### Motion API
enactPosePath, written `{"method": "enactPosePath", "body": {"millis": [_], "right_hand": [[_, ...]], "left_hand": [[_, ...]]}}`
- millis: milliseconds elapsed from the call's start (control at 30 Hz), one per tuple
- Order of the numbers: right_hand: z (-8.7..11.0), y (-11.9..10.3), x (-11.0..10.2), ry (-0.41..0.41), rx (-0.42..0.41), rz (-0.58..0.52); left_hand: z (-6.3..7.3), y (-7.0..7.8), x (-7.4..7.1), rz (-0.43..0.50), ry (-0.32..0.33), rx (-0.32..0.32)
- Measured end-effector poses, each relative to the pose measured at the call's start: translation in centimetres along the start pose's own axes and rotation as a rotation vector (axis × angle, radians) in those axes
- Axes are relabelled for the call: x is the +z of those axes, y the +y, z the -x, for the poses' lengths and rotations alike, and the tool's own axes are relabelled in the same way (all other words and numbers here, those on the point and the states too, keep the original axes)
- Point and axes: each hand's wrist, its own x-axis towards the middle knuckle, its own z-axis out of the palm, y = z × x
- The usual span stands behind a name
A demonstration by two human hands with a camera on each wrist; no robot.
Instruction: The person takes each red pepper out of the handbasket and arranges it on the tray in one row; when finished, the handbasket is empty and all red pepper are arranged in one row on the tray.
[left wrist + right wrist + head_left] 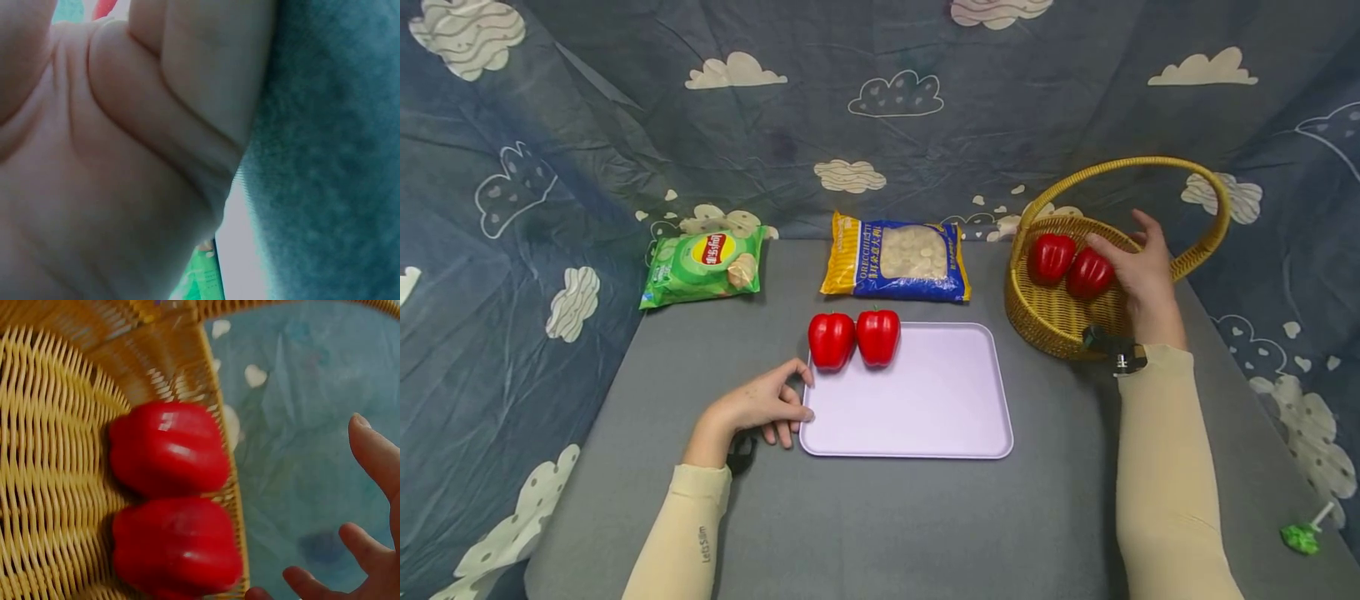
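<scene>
The right hand (1150, 283) is wide, with its fingers spread out, and it holds nothing. It is over the right side of the basket (1028, 321), next to the red peppers there. The right wrist view shows bare space between most of its fingers and the peppers. I cannot tell if one fingertip touches the nearer pepper.

The left hand (756, 402) is at the left side of the tray (925, 417). Its fingers are bent, with a small gap between them, and the tips touch the rim. I cannot tell if they pinch it. The left wrist view shows mostly the palm, up close.

The basket is woven and yellow-brown, with a tall round handle (1120, 162). Two red peppers, a left one (1051, 258) and a right one (1091, 272), lie in it close together. The tray is flat and light purple. Two more red peppers, a left one (832, 343) and a right one (878, 337), stand side by side in its far left corner. That makes four peppers.

Two bags lie at the back of the gray worktop (880, 525): one green chip bag (696, 267) and one blue and yellow pasta bag (898, 260). One green lollipop (1300, 538) lies at the right edge. A dark cloth (797, 125) with clouds hangs behind.
</scene>
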Motion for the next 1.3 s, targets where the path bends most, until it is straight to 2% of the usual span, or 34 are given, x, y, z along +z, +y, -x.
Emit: {"method": "enactPosePath", "body": {"millis": [200,600,867,1067,1300], "right_hand": [[-1.9,1.0,-0.3,-0.038,0.054,0.007],[-3.7,2.4,-0.3,-0.142,0.152,-0.005],[-4.2,3.1,0.1,-0.158,0.167,0.015],[-4.3,3.4,0.2,-0.176,0.159,0.014],[-4.3,3.4,0.3,-0.196,0.189,-0.014]], "left_hand": [[0.0,-0.1,0.0,-0.005,0.007,-0.003],[-0.2,-0.2,0.0,0.001,0.003,-0.013],[-0.4,-0.4,-0.1,-0.017,-0.006,0.014],[-0.3,-0.2,-0.1,-0.018,0.0,0.005],[-0.2,-0.1,-0.1,-0.014,0.001,0.004]]}}
